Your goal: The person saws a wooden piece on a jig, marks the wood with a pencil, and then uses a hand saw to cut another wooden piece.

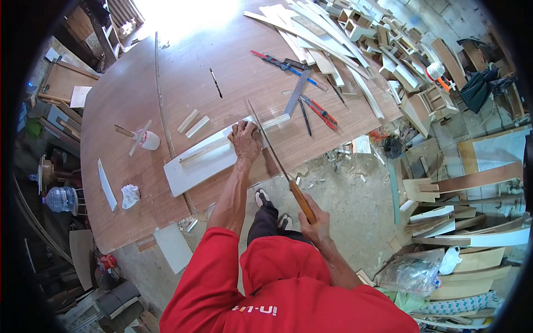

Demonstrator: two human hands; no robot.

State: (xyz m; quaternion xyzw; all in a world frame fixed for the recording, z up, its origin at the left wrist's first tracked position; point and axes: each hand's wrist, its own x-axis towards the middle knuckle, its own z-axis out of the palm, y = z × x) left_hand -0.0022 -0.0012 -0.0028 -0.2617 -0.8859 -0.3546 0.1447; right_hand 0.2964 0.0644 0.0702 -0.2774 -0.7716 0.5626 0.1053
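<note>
My right hand (317, 225) is wrapped around the wooden handle of a handsaw (300, 198). Its long thin blade slants up and away, passing just right of my left hand (245, 139). That hand presses down with bent fingers on a narrow wood strip (206, 154), which lies along a white board (206, 170) on the table. Beyond the blade, the strip's right end sticks out past the board. The saw's edge overlaps the strip at the board's right end in this view.
The brown table (127, 183) carries two short wood pieces (192, 123), a white cup with sticks (149, 140), crumpled white paper (130, 196), a metal square (297, 91), a red cutter (319, 114) and a blue-red clamp-like tool (286, 65). Long strips (316, 39) pile up at the back right.
</note>
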